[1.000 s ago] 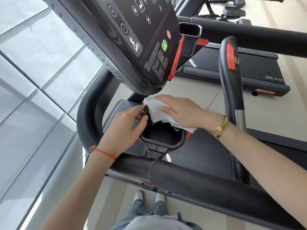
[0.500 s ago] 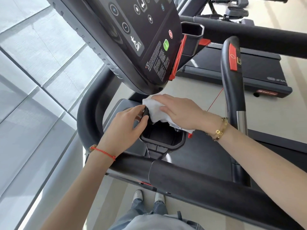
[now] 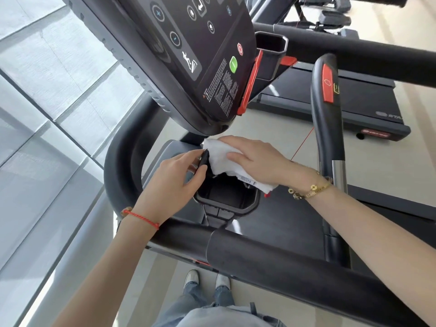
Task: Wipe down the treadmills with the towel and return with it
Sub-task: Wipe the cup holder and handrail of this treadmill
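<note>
The right hand (image 3: 257, 159) lies flat on a folded white towel (image 3: 224, 164), fingers straight and spread a little, pressing the cloth onto the treadmill (image 3: 271, 263) just under the lower edge of the tilted console (image 3: 188, 55). The towel spreads out from beneath the palm: its far corner pokes out past the fingertips toward the console, and its near edge, with a small printed label showing, hangs over the far rim of the black cup holder (image 3: 226, 197), which sits just below the hand. The left hand (image 3: 174, 180) is right beside the towel on its left, thumb and fingers curled and pinching a small dark object (image 3: 203, 160) at the cup holder's left rim; what that object is cannot be told. A red string bracelet (image 3: 141, 218) circles the left wrist and a gold bracelet (image 3: 309, 190) the right wrist. To the right of the pressing hand stands an upright black handlebar (image 3: 326, 128) with a red button near its top, and a thin red cord (image 3: 302, 147) runs slanting between that bar and the hand. Nearer than both hands, a thick padded front bar crosses the view, and below it the person's shoes (image 3: 207, 279) stand on the pale floor. A second treadmill (image 3: 330, 100) lies beyond the handlebar.
</note>
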A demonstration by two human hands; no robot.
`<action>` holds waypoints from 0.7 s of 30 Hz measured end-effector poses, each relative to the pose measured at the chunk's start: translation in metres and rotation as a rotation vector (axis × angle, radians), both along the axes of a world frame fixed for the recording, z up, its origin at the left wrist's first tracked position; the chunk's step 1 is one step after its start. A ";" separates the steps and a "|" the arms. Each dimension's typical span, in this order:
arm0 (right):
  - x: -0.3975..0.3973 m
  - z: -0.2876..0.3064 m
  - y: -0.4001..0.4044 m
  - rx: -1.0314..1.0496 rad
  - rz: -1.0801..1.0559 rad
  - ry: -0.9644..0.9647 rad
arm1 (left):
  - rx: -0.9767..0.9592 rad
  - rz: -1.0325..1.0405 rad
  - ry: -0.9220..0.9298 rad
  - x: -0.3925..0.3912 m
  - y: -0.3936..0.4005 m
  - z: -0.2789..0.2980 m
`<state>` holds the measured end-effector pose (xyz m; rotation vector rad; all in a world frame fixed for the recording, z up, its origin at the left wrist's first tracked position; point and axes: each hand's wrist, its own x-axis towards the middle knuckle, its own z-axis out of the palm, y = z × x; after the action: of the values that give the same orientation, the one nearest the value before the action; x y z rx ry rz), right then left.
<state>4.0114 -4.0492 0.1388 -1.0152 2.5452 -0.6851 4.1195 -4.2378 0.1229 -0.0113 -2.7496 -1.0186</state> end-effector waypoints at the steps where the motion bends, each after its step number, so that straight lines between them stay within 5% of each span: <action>1: 0.003 0.000 0.004 -0.043 -0.048 -0.035 | 0.004 0.003 0.004 0.000 0.000 0.000; 11: 0.096 -0.010 0.009 -0.367 -0.576 -0.307 | -0.013 -0.059 -0.018 -0.002 -0.007 -0.003; 21: 0.071 0.009 0.006 -0.185 -0.715 -0.303 | -0.010 -0.267 -0.006 -0.020 -0.027 0.000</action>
<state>4.0828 -4.0436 0.1481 0.0104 2.5656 -1.1646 4.0993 -4.2651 0.1228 -0.3873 -2.8110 -1.0675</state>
